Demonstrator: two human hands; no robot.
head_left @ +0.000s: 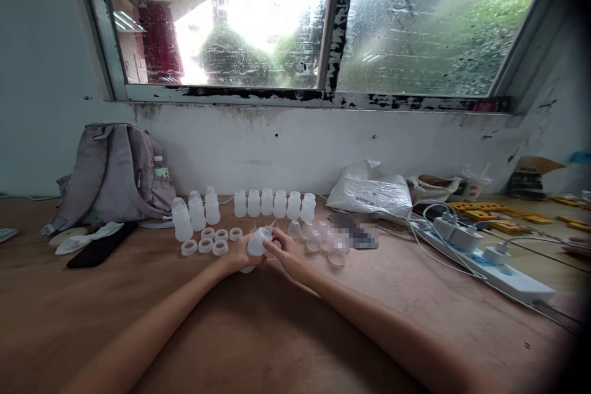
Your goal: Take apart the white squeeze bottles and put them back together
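In the middle of the table, a frosted white baby bottle is tilted in my hands, its top leaning to the right. My left hand wraps around its body from the left. The fingers of my right hand close on its top end from the right; exactly which part they pinch is too small to make out. Left of my hands lie several white collar rings. Several clear dome caps stand to the right. Behind, a row of open bottles stands upright, with three capped bottles at the left.
A grey backpack leans on the wall at the left, a black phone-like slab before it. At the right are a silver padded bag, a white power strip with cables, and yellow parts. Part of the table is pixelated.
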